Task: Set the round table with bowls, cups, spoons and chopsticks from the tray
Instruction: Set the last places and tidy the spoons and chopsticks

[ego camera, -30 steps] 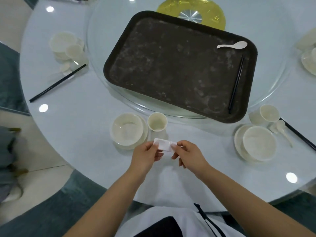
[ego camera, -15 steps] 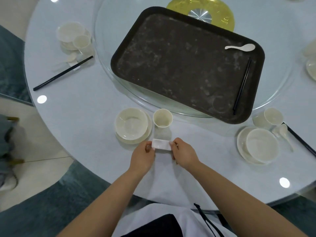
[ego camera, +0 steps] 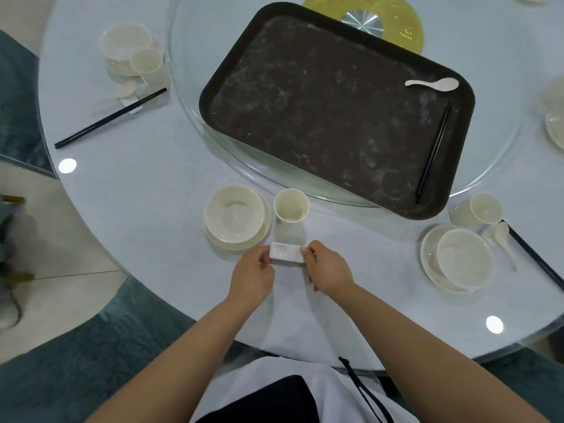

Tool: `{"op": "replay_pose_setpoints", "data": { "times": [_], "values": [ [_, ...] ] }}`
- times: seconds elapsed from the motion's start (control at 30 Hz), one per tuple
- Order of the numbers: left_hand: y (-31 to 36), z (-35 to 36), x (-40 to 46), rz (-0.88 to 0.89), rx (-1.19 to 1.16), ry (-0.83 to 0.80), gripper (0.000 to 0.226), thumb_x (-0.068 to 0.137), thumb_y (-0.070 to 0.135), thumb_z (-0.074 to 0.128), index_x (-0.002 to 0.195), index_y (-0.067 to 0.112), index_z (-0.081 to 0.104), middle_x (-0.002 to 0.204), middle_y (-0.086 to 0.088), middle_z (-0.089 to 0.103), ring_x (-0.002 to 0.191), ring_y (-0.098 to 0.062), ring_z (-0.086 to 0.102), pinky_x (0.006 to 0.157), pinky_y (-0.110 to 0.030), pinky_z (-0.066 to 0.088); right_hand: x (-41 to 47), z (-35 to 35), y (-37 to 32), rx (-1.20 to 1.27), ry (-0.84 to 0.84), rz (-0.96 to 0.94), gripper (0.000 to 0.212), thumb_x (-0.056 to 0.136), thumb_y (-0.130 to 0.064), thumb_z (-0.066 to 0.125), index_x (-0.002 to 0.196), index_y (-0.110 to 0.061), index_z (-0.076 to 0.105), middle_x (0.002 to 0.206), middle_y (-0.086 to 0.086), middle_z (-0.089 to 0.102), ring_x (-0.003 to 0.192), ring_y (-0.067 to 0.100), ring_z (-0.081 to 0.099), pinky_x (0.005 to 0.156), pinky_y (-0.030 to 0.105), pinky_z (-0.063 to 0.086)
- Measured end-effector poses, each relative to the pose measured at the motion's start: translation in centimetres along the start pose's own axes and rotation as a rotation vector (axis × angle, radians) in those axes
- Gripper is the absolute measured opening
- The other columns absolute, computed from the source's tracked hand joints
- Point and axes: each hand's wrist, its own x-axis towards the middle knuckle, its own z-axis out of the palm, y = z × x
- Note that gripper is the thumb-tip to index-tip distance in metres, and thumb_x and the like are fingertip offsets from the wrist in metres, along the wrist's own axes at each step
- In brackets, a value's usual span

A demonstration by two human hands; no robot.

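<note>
Glass turntable (ego camera: pixel 189 96), gold centre disc (ego camera: pixel 409 32), perhaps teal carpet (ego camera: pixel 61 370)

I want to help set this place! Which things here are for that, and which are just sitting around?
For this place:
- small white rectangular rest, held by left hand and right hand
- white ceramic spoon on the dark tray
- black chopsticks on it
- cream bowl
- cream cup

Just sitting:
- gold turntable centre
- finished right-side setting

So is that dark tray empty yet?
Not empty: one white spoon and black chopsticks lie along the tray's right side.
</note>
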Motion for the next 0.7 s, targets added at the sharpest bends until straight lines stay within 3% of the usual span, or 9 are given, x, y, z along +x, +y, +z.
{"op": "replay_pose_setpoints", "data": {
  "times": [0.1, 0.23, 0.3, 0.4, 0.57, 0.7],
  "values": [
    [0.0, 0.1, 0.0, 0.026, -0.004, 0.009, 0.028, 0.086, 0.002, 0.052, 0.097, 0.026, 0.061, 0.089, 0.008, 0.061, 0.078, -0.005, 0.056, 0.062, -0.012, 0.037, 0.1, 0.1, 0.0, -0.009, 0.017, 0.004, 0.038, 0.102, -0.044, 0.031, 0.087, -0.014, 0.049, 0.077, 0.007, 0.064, 0.064, 0.028, 0.064, 0.067, 0.040, 0.054],
    [0.0, -0.2, 0.2, 0.040, -0.024, -0.015, 0.027, 0.088, 0.004, 0.052, 0.098, 0.028, 0.058, 0.090, 0.005, 0.062, 0.082, -0.014, 0.063, 0.069, -0.021, 0.047, 0.0, 0.1, 0.0, -0.007, 0.029, 0.000, 0.040, 0.102, -0.045, 0.031, 0.079, -0.016, 0.046, 0.073, 0.006, 0.063, 0.057, 0.026, 0.064, 0.064, 0.040, 0.055],
    [0.0, -0.6, 0.3, 0.015, -0.068, -0.051, 0.030, 0.091, 0.009, 0.052, 0.110, 0.032, 0.055, 0.092, 0.008, 0.061, 0.089, -0.017, 0.065, 0.080, -0.029, 0.050, -0.1, 0.0, 0.2, 0.008, 0.024, 0.005, 0.042, 0.102, -0.045, 0.031, 0.075, -0.016, 0.045, 0.072, 0.005, 0.063, 0.056, 0.026, 0.064, 0.065, 0.040, 0.055],
    [-0.1, -1.5, 0.7, 0.007, 0.001, -0.105, 0.045, 0.094, 0.017, 0.053, 0.138, 0.025, 0.045, 0.097, 0.014, 0.058, 0.095, -0.014, 0.064, 0.085, -0.028, 0.048, -0.2, 0.0, 0.2, 0.034, 0.019, -0.004, 0.044, 0.102, -0.047, 0.030, 0.071, -0.018, 0.043, 0.072, 0.006, 0.063, 0.057, 0.026, 0.064, 0.066, 0.040, 0.054],
    [0.5, -3.8, 0.1, 0.153, 0.254, -0.187, 0.051, 0.098, 0.026, 0.050, 0.146, 0.032, 0.032, 0.101, 0.016, 0.055, 0.086, -0.002, 0.056, 0.071, -0.018, 0.039, -0.5, -0.6, 0.6, 0.159, -0.021, -0.007, 0.044, 0.101, -0.047, 0.034, 0.070, -0.017, 0.045, 0.072, 0.007, 0.064, 0.059, 0.023, 0.065, 0.067, 0.037, 0.054],
    [1.9, -4.8, -0.6, 0.163, 0.296, -0.156, 0.036, 0.097, 0.033, 0.051, 0.133, 0.029, 0.051, 0.099, 0.018, 0.056, 0.087, -0.003, 0.057, 0.075, -0.020, 0.041, -0.4, -1.9, 1.3, 0.198, -0.066, 0.002, 0.041, 0.101, -0.042, 0.039, 0.072, -0.015, 0.050, 0.069, 0.002, 0.061, 0.055, 0.016, 0.059, 0.057, 0.028, 0.050]
  ]
}}
